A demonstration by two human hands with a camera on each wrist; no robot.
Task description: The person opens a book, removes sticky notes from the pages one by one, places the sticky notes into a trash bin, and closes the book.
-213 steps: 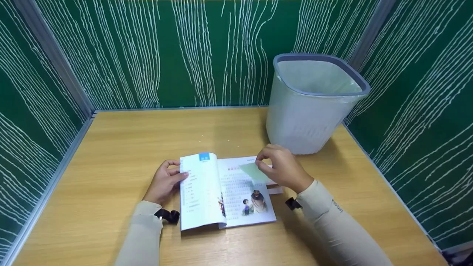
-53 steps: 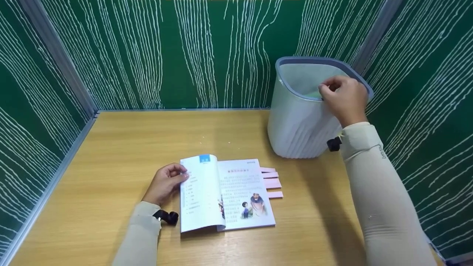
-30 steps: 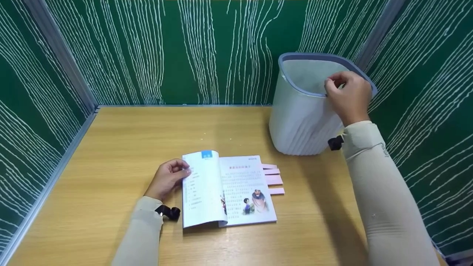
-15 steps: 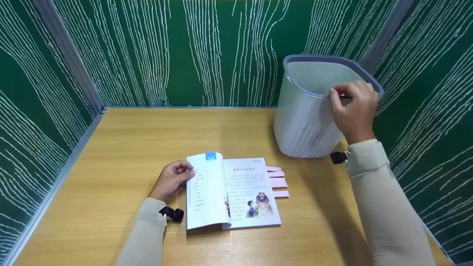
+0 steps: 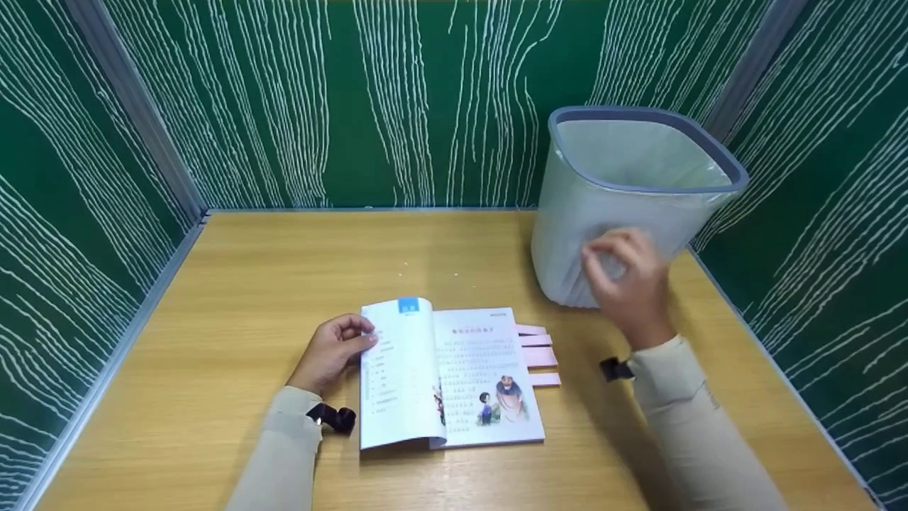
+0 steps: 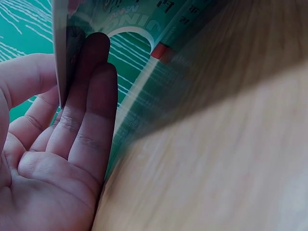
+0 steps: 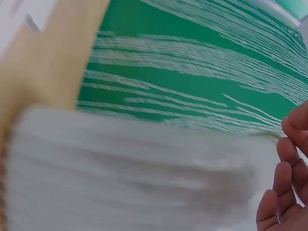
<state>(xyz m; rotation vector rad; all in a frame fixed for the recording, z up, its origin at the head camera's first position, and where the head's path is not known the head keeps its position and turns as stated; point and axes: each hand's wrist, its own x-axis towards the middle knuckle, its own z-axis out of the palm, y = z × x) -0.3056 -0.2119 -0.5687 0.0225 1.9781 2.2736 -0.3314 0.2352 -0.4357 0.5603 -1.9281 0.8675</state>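
An open book (image 5: 489, 362) lies on the wooden table, a picture of two figures on its right page. Pink paper tabs (image 5: 539, 356) stick out from its right edge. My left hand (image 5: 333, 349) holds the raised left part by its outer edge, thumb on the page and fingers behind. In the left wrist view those fingers (image 6: 91, 106) lie against the printed cover (image 6: 130, 17). My right hand (image 5: 631, 284), loosely curled, is in front of the white bin (image 5: 567, 234), with nothing visible in it. The right wrist view shows its thumb and forefinger close together.
The lined bin with a grey-blue rim (image 5: 645, 189) stands at the table's back right. Small white specks (image 5: 455, 275) dot the table (image 5: 284, 262) behind the book. Green walls (image 5: 482, 106) with white wavy lines enclose the back and sides.
Earlier my right hand lifted a pale green paper slip off the right page and carried it to the bin. The slip is out of sight, and the hand has come down toward the book.
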